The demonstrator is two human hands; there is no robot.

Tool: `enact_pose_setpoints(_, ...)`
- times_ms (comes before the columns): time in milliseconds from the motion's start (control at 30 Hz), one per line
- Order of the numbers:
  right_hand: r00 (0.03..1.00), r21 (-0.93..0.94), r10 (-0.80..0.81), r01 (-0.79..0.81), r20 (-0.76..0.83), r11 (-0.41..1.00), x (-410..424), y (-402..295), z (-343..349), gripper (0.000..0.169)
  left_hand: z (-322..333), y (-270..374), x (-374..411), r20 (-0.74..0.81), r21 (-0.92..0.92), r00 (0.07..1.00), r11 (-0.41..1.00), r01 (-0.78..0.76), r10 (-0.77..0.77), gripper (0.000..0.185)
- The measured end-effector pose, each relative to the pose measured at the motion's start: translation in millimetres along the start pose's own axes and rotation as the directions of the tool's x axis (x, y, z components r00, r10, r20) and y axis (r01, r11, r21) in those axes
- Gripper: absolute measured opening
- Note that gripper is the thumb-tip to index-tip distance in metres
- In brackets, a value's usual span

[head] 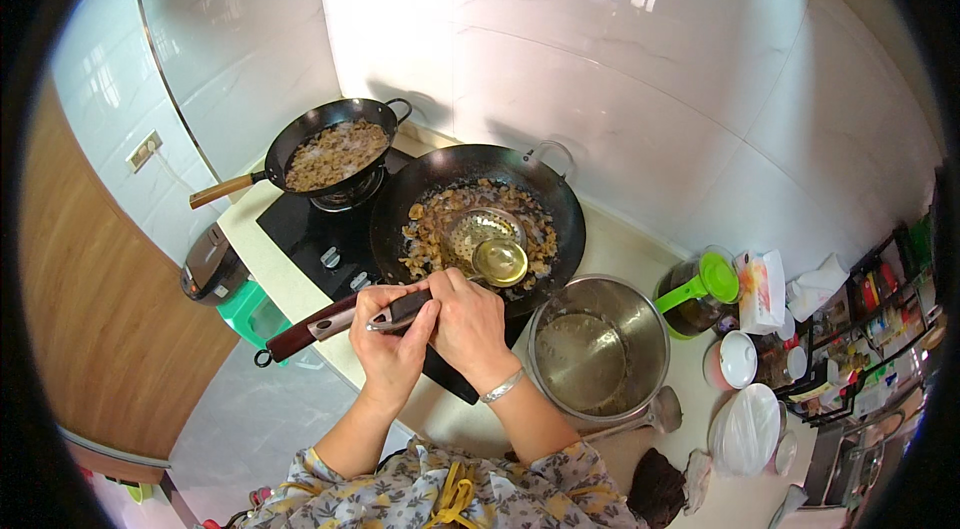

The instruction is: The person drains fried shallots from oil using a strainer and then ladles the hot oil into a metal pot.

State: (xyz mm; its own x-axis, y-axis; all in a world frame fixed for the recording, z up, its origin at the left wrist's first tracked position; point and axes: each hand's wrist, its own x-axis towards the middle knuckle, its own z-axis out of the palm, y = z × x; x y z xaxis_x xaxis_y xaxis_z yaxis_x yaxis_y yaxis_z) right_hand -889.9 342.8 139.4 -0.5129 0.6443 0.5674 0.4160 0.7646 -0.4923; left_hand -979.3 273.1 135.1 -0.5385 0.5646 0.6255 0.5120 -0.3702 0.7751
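A metal ladle (500,262) of clear yellowish liquid, likely oil, sits over a perforated metal skimmer (476,225) in the large black wok (562,229). Around the skimmer lie browned food pieces (424,259) in liquid. My right hand (469,326) closes on the ladle's black handle near the wok's rim. Close beside it, my left hand (391,337) has its thumb and fingers around the handle's end. A dark red handle (296,337) with a hanging ring runs out under my left hand; the hand hides where it joins. The skimmer's handle is also hidden.
A wooden-handled wok (341,150) of similar food occupies the back burner. Right of the large wok stands a steel pot (600,349) with liquid inside. Farther right are a green-lidded jug (697,289), a plastic-covered bowl (745,430) and a condiment rack (840,349). Another ladle (664,410) lies below the pot.
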Motion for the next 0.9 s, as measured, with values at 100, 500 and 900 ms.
enact_pose_setpoints(100,1.000,-0.002,-0.009,0.009,-0.018,1.000,-2,-6,-8,0.018,-3,8,-1,0.008,-0.023,1.000,1.000,-0.005,0.005,0.029)
enact_pose_setpoints(500,0.996,-0.074,-0.033,0.027,-0.084,0.997,-18,-33,-65,0.017,2,47,-10,0.030,-0.309,0.999,0.951,-0.023,0.034,0.034)
enact_pose_setpoints(900,0.972,-0.172,0.173,-0.200,-0.160,0.965,-85,-13,-85,0.021,28,62,-57,0.273,-0.432,0.962,0.894,0.115,0.008,0.034)
